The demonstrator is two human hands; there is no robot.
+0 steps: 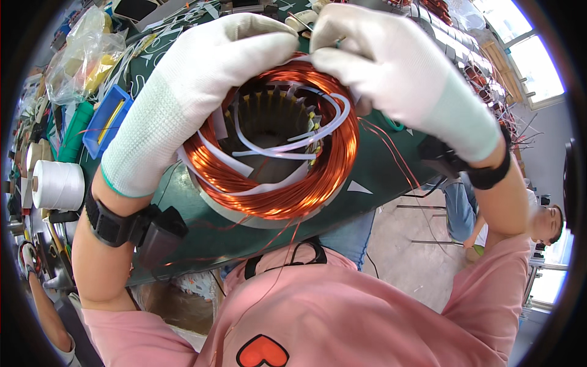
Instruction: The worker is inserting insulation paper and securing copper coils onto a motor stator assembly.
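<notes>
A motor stator [263, 113] stands on the green table, its ring of copper windings [330, 165] facing up. White insulating paper strips [223, 156] poke out between the wires, and white sleeving tubes [330, 125] curve across the opening. My gloved left hand [244, 46] is at the far left rim of the winding, thumb and fingers closed together; what they grip is hidden. Over the far right rim, my gloved right hand [373, 58], slightly blurred, is closed in a pinch on something I cannot make out. A thin rod [301, 23] shows between the hands.
A white thread spool [58, 185], a blue tray [109, 122] and a plastic bag [85, 55] lie at left. Loose copper wires [391, 150] trail right and toward my lap. Another person [461, 208] sits at right; a co-worker's arm [49, 306] shows at lower left.
</notes>
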